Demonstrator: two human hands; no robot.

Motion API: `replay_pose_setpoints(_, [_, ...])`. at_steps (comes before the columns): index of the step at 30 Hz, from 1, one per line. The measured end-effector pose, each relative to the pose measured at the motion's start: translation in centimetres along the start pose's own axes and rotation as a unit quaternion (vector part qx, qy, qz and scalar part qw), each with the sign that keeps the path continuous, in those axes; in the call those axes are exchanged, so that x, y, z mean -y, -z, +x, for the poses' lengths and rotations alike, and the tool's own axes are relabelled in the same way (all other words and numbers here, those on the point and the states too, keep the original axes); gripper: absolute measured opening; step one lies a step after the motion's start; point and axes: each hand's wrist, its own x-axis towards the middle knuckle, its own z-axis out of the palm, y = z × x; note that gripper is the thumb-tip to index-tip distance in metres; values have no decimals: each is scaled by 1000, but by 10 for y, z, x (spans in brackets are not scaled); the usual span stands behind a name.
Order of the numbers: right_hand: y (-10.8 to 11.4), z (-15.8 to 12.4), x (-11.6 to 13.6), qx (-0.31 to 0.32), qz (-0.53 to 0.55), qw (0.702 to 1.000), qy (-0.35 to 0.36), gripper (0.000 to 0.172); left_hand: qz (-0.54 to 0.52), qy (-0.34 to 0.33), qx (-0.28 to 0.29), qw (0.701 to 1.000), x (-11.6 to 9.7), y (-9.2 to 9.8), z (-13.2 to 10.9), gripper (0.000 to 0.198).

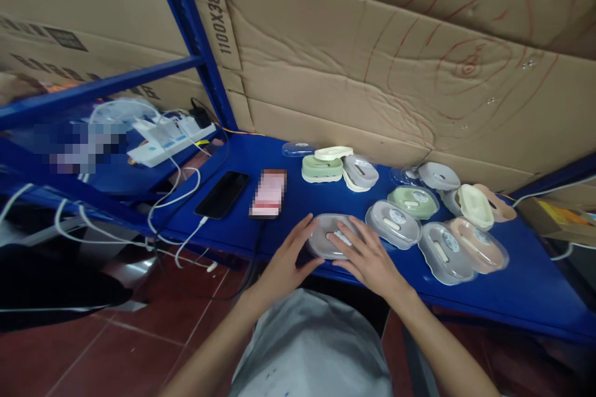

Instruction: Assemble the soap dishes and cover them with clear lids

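A grey soap dish [322,237] with a transparent lid lies at the front edge of the blue table before me. My left hand [294,255] curves around its left end, thumb and fingers apart along the sides. Over the right part lies my right hand [365,251], its spread fingertips on the lid and its thumb by the near edge; they partly hide a round label. Just right of this hand sits another lidded grey dish [393,223]. Behind it is a green one [413,201]. Further right are a grey dish [447,254] and a peach one [479,245].
Unlidded dish parts, among them a green one [322,169], a grey one [362,170] and a cream one [475,206], lie along the cardboard wall [326,68]. A black phone [222,193], a pink-screened phone [269,193], white cables and a power strip [172,144] are left.
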Motion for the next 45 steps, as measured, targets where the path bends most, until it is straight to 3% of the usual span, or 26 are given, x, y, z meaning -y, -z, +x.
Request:
replay_pose_setpoints(3, [28,-17,-16,-52,-30,996,-59,67,7,-17,21,1000,-8,13,3,80])
replay_pose_setpoints(7, [59,-57,-60,-122,-109,965,-204,66,64,-34,24,997,-7,38,16,64])
replay_pose_setpoints(10, [65,-84,-88,-121,-156,943,-267,62,114,-62,9,991,-1,59,38,49])
replay_pose_setpoints(13, [61,-94,-99,-101,-167,936,-294,61,156,-91,-9,983,5,73,68,41])
replay_pose_setpoints(17, [56,-82,-86,-126,-197,919,-317,63,225,-93,-19,970,16,79,119,41])
replay_pose_setpoints(20, [45,-63,-57,-158,-155,936,-275,60,295,-39,15,954,24,69,159,46])
replay_pose_setpoints(24, [16,-42,-16,-75,-39,983,-163,51,327,3,54,943,31,45,194,44])
replay_pose_setpoints(27, [-2,-36,-7,-26,14,987,-158,50,331,14,75,941,32,34,204,32])
replay_pose_setpoints(30, [-9,-37,-18,-21,48,983,-178,52,324,9,80,943,30,37,201,28])
replay_pose_setpoints(33, [-10,-39,-30,-21,64,981,-183,52,310,-3,74,948,24,45,184,28])
replay_pose_setpoints(36, [-9,-38,-33,-24,77,979,-185,56,292,-22,82,953,12,47,148,27])
replay_pose_setpoints(40, [-8,-33,-27,-38,91,980,-174,66,229,-88,92,965,-8,33,91,29])
replay_pose_setpoints(45, [-7,-26,-21,-4,118,986,-113,56,171,-128,71,974,-15,11,50,30])
